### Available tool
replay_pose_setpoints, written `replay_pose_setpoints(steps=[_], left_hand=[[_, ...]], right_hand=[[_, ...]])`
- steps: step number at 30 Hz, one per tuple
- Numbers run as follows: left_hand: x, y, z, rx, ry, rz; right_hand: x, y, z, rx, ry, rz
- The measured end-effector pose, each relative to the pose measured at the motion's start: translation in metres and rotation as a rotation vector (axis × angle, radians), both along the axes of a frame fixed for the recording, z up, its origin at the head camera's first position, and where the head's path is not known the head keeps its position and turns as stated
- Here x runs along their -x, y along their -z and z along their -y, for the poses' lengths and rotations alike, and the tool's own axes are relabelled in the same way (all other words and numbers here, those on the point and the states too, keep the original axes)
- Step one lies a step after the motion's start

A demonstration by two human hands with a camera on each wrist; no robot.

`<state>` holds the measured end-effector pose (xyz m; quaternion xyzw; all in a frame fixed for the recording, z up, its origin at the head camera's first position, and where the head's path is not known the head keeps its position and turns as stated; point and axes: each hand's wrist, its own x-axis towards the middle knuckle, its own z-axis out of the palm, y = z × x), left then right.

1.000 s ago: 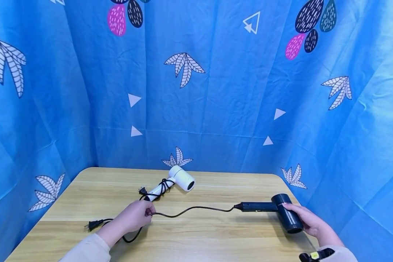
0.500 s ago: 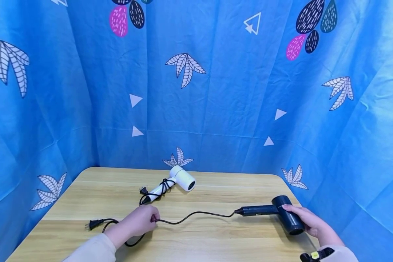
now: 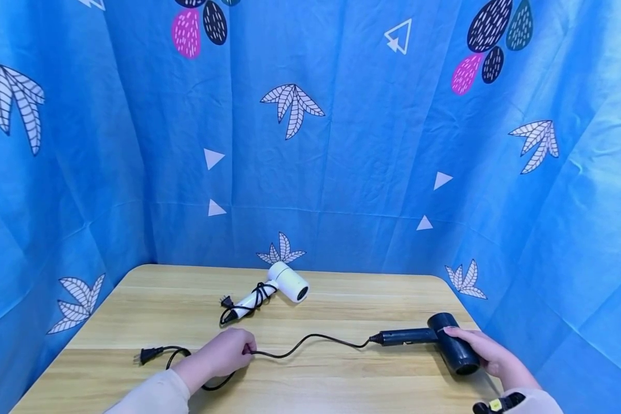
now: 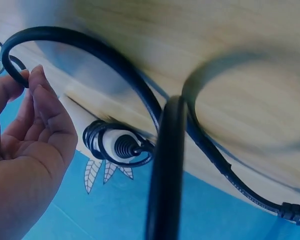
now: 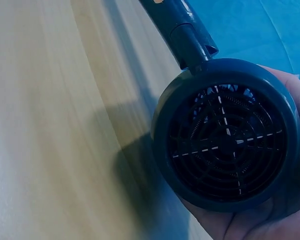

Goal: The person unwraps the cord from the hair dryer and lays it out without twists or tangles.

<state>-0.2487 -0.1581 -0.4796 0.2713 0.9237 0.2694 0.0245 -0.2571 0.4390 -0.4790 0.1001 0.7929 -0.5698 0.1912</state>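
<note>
Since approx. 1 s ago, the left hand (image 3: 226,353) has been drawn slightly nearer the body w/ the cord (image 3: 310,339), so the loop by the plug (image 3: 146,356) is tighter, and the dark hair dryer (image 3: 447,344) has been slid a little nearer the worktop (image 3: 341,374) front edge. Left-hand fingers (image 4: 42,107) are curled round the cord, held approx. midway along its run; the right hand (image 3: 489,353) is wrapped under the dryer's barrel, fingers cupping it, handle pointing left. Dryer lies at the right side of the worktop, cord trailing leftward across it. For this step to be done well, the dryer should be kept pinned steady while slack is gathered in even loops, no kinks, w/ the plug end kept free. A white hair dryer (image 3: 282,287), cord already wrapped round its handle, is left at the back, well apart.
</note>
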Motion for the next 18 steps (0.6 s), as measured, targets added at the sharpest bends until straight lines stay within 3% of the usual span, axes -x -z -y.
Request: replay_pose_setpoints(steps=[18], left_hand=[[0.000, 0.014, -0.010, -0.023, 0.014, 0.021]], right_hand=[[-0.001, 0.003, 0.006, -0.068, 0.071, 0.038]])
